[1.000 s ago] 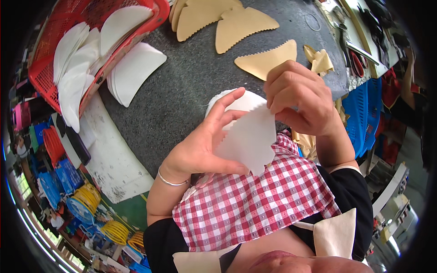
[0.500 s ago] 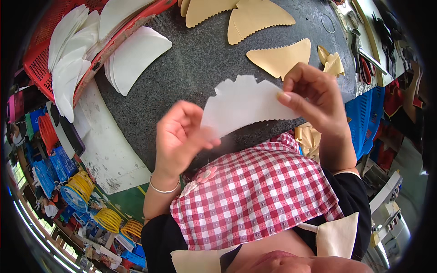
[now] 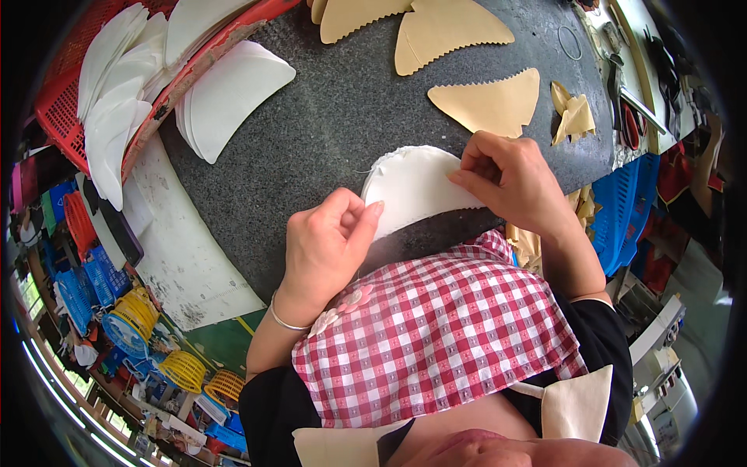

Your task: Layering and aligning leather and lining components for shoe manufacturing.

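A white curved piece of sheet material point(image 3: 416, 187) is stretched between my hands above the near part of the dark tabletop. Its upper edge is a smooth arc, while small teeth show along part of its lower edge. My left hand point(image 3: 331, 237) pinches its left end between thumb and fingers. At the other end, my right hand point(image 3: 510, 179) grips the upper right corner, and its fingers hide that corner. Just beyond my right hand lies a tan piece with a zigzag edge point(image 3: 490, 101).
More tan zigzag-edged pieces point(image 3: 447, 35) lie at the far side. A stack of white curved pieces point(image 3: 233, 101) sits beside a red basket point(image 3: 58, 117) holding more. A crumpled tan scrap point(image 3: 574, 115) and scissors point(image 3: 630, 124) are at right, above a blue basket point(image 3: 626, 206).
The white piece's notched, flared upper edge now appears folded into a smooth arc. My left hand has closed on its end and moved right; my right hand has shifted slightly down and left.
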`<state>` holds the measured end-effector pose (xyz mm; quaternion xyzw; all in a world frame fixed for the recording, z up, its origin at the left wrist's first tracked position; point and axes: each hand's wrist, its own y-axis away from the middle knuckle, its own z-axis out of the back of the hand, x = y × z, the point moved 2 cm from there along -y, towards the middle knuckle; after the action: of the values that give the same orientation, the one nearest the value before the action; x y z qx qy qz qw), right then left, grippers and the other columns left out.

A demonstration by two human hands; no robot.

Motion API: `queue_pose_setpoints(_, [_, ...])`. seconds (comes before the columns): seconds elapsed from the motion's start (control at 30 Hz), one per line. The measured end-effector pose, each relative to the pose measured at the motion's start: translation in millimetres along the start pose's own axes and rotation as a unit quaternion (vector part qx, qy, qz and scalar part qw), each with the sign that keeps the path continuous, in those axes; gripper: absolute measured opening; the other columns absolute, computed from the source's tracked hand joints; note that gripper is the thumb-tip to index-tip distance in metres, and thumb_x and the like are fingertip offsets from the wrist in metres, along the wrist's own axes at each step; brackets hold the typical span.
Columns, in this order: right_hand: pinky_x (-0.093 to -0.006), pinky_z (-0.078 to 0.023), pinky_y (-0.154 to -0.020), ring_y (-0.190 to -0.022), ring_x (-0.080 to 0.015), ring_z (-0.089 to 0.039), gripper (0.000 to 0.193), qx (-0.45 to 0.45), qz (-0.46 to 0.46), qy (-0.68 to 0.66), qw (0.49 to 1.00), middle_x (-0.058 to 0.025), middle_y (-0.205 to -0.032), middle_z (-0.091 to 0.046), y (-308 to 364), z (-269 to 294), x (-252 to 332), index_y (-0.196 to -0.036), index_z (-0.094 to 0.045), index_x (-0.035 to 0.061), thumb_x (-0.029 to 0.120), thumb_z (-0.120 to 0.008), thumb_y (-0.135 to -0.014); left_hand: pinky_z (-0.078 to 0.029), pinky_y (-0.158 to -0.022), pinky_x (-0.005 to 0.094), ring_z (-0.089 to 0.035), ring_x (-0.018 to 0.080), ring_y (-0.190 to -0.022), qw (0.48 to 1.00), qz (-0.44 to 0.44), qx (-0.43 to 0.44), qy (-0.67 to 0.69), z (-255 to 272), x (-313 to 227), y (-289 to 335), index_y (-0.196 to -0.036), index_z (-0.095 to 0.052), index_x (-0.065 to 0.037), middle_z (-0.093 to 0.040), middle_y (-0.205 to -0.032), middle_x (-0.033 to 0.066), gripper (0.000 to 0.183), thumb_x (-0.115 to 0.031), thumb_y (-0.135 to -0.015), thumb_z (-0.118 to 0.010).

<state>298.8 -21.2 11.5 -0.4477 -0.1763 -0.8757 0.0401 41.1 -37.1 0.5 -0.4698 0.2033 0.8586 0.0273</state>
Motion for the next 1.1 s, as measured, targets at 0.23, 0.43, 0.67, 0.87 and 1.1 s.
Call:
queue_pose_setpoints(0.23, [-0.0440,-0.048,-0.058,-0.064,-0.0370,-0.064,0.030,-0.006,0.031,0.215,0.976,-0.0135,-0.068,-0.063,-5,-6,13,-0.079,-0.055,0.0048,0.023,-0.079,-0.085,-0.045,-0.050,0.0303,-0.056,0.0141,-0.051,0.971,-0.081,-0.051,-0.220,33,-13,-29,-0.071,-0.060,-0.006,-0.057,-0.059,0.0030,0.039,-0.030,-0.075,-0.091])
queue_pose_setpoints(0.43, [-0.0457,-0.048,-0.059,-0.064,-0.0378,-0.064,0.037,0.009,0.016,0.275,0.961,-0.0138,-0.065,-0.061,-5,-8,22,-0.076,-0.054,0.0050,0.031,-0.079,-0.085,-0.042,-0.106,0.0471,-0.055,0.0364,-0.120,0.827,-0.239,-0.387,-0.331,101,49,-75,-0.130,-0.068,-0.012,-0.064,-0.130,0.0144,0.037,-0.019,-0.094,-0.071])
queue_pose_setpoints(0.67, [-0.0455,-0.048,-0.057,-0.060,-0.0371,-0.064,0.047,-0.011,0.017,0.335,0.942,-0.0148,-0.060,-0.060,-5,-7,22,-0.074,-0.059,0.0038,0.045,-0.081,-0.083,-0.042,-0.105,0.0447,-0.049,0.0343,-0.126,0.850,-0.232,-0.279,-0.383,46,20,-44,-0.135,-0.068,-0.021,-0.055,-0.139,0.0144,0.051,-0.019,-0.085,-0.081])
queue_pose_setpoints(0.87, [-0.0424,-0.048,-0.056,-0.057,-0.0315,-0.063,0.054,-0.054,0.033,0.316,0.947,-0.0099,-0.060,-0.059,-7,-3,11,-0.076,-0.058,0.0060,0.054,-0.083,-0.077,-0.050,-0.089,0.0411,-0.060,0.0296,-0.105,0.873,-0.315,-0.232,-0.293,47,17,-49,-0.113,-0.071,-0.009,-0.064,-0.113,0.0081,0.042,-0.012,-0.074,-0.088])
queue_pose_setpoints(1.1, [-0.0380,-0.056,-0.079,-0.098,-0.0249,-0.066,0.054,-0.277,0.181,0.349,0.877,-0.0065,-0.105,-0.068,-18,9,0,-0.113,-0.071,0.0086,0.041,-0.088,-0.073,-0.054,-0.082,0.0397,-0.065,0.0282,-0.093,0.844,-0.335,-0.224,-0.353,48,17,-57,-0.110,-0.073,-0.007,-0.068,-0.105,0.0081,0.031,-0.008,-0.080,-0.083])
